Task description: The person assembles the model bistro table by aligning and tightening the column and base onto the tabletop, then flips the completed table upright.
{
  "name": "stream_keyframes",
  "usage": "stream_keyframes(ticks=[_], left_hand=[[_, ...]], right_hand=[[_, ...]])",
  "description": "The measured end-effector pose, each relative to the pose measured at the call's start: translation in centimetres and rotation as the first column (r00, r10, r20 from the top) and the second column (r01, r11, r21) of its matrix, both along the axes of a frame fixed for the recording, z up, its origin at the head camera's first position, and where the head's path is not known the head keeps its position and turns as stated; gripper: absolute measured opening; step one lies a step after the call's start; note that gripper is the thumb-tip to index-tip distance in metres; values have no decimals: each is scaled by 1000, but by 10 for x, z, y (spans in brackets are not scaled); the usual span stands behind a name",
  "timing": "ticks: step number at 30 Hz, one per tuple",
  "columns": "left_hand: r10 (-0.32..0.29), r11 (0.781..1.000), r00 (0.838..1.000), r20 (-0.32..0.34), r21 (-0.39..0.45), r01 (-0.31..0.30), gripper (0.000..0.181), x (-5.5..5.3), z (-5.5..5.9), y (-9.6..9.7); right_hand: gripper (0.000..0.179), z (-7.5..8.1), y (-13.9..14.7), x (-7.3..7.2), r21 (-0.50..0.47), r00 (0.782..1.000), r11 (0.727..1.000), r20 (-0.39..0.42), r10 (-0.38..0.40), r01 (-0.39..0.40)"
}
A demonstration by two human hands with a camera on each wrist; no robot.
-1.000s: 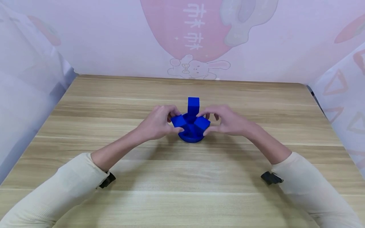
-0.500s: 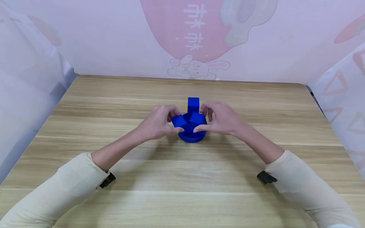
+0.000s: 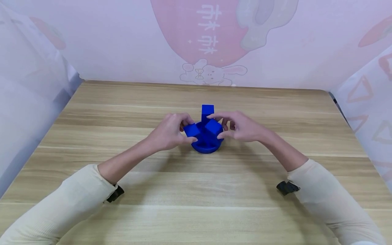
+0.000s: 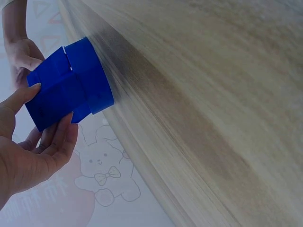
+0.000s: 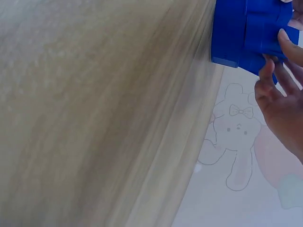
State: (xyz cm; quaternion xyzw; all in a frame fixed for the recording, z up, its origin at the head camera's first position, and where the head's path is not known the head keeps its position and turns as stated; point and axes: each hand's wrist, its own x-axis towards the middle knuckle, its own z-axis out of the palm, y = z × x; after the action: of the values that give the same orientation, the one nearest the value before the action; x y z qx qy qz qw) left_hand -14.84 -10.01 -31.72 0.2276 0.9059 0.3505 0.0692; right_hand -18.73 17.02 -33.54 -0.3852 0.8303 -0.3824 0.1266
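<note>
A blue round base [image 3: 206, 149] stands on the table with three blue square-topped blocks about its middle. My left hand [image 3: 170, 132] grips the left block [image 3: 191, 129], thumb in front and fingers behind; the left wrist view shows the thumb and fingertips on that block [image 4: 57, 97]. With thumb and fingers, my right hand [image 3: 245, 127] holds the right block [image 3: 213, 126], which sits turned at an angle near the centre. No hand grips the back block [image 3: 208, 109], which rises tallest; the right index fingertip overlaps its lower edge in the head view.
The wood-grain table [image 3: 196, 190] reaches toward me and to both sides. A pale printed curtain [image 3: 122, 41] with a rabbit drawing hangs behind its far edge, and more curtain closes off the left and right. Dark straps [image 3: 288, 188] show at the sleeves.
The right block has moved inward and slightly back with my right hand, then a little outward again. My right fingers have shifted around it. The left hand and left block look unmoved.
</note>
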Motion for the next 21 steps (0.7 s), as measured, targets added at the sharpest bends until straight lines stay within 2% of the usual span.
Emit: stream_keyframes(ticks=[2,5,7,10,12,15,21], left_hand=[[0,1000,1000,4,2,0,40,0,1,0],[-1,1000,1000,5,6,1,39,1,1,0],[-2,1000,1000,0,5,2,39,1,1,0],[-3,1000,1000,-9,5,3,39,0,0,-1],[-6,1000,1000,-15,4,6,38,0,-1,-1],[-9,1000,1000,-16,9,9,38,-1,-2,0],[-8,1000,1000,-5,14,8,38,-1,-2,1]], right_hand=[[42,-1,1,0,1,998,998,-40,-58,58],[38,0,2,3,40,983,988,-120,-141,146],[43,1,3,5,85,972,979,-165,-169,185],[51,2,3,7,140,962,969,-214,-170,202],[53,2,3,8,157,962,967,-220,-163,200],[52,2,6,7,134,971,975,-186,-150,177],[59,2,16,0,-25,994,999,-108,-26,23]])
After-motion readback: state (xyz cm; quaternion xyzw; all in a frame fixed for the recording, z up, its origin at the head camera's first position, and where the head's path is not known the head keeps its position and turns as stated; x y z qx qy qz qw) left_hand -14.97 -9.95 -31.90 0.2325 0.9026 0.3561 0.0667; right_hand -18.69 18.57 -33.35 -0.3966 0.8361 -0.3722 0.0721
